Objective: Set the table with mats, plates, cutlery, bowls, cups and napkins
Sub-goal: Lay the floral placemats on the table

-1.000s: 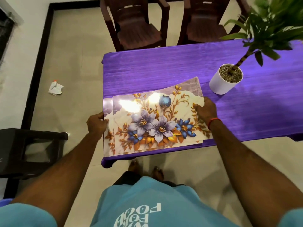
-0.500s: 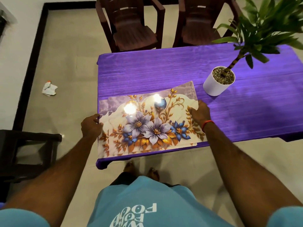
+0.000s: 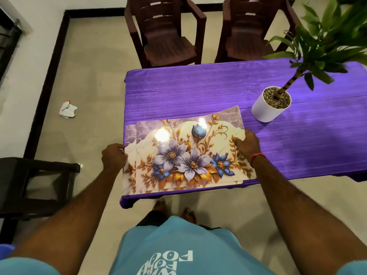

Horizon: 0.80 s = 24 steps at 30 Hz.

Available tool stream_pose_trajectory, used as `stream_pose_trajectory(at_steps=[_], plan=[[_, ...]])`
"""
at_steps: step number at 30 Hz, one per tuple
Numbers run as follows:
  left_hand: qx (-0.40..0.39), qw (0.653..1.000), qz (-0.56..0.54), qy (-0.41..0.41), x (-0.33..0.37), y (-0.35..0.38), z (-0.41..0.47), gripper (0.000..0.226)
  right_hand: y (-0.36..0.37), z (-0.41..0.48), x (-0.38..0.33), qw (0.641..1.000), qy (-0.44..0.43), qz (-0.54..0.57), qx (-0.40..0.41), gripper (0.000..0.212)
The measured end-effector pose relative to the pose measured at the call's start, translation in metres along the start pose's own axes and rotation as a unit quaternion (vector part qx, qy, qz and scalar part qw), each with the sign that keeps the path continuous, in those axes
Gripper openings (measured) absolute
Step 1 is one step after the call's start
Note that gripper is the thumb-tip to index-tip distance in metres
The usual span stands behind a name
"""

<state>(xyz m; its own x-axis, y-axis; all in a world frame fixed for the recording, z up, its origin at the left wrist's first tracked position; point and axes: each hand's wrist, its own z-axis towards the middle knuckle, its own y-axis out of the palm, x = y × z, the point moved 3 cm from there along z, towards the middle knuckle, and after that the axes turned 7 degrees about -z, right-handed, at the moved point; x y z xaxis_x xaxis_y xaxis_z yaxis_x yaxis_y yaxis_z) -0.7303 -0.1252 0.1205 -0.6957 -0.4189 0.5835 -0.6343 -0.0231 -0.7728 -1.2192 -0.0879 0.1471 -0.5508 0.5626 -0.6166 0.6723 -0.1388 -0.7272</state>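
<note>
A stack of glossy floral mats (image 3: 184, 155) lies on the near left corner of the purple-clothed table (image 3: 208, 90), the sheets slightly fanned so edges of lower ones show at the left and front. My left hand (image 3: 113, 157) grips the stack's left edge, thumb on top. My right hand (image 3: 247, 143), with a red wrist band, rests on the right end of the top mat, fingers curled over its edge. No plates, cutlery, bowls, cups or napkins are in view.
A white pot with a leafy plant (image 3: 271, 106) stands on the table just right of the mats. Two dark brown chairs (image 3: 166, 34) sit at the far side. A black stool (image 3: 33, 185) is at my left. Crumpled paper (image 3: 67, 110) lies on the floor.
The mats have settled flatter onto the table near its front edge. Both hands keep their hold on the ends; the view has shifted a little.
</note>
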Motion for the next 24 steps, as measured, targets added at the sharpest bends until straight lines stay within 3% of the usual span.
stream_pose_trajectory(at_steps=[11,24], plan=[[-0.022,0.998,-0.010,-0.055,-0.011,-0.003,-0.001,0.029,0.005,0.003,0.002,1.000,-0.012,-0.012,-0.008,0.035],[-0.006,1.000,-0.002,-0.011,-0.009,-0.001,-0.013,0.021,0.008,0.009,0.010,1.000,-0.006,-0.014,-0.018,0.035]])
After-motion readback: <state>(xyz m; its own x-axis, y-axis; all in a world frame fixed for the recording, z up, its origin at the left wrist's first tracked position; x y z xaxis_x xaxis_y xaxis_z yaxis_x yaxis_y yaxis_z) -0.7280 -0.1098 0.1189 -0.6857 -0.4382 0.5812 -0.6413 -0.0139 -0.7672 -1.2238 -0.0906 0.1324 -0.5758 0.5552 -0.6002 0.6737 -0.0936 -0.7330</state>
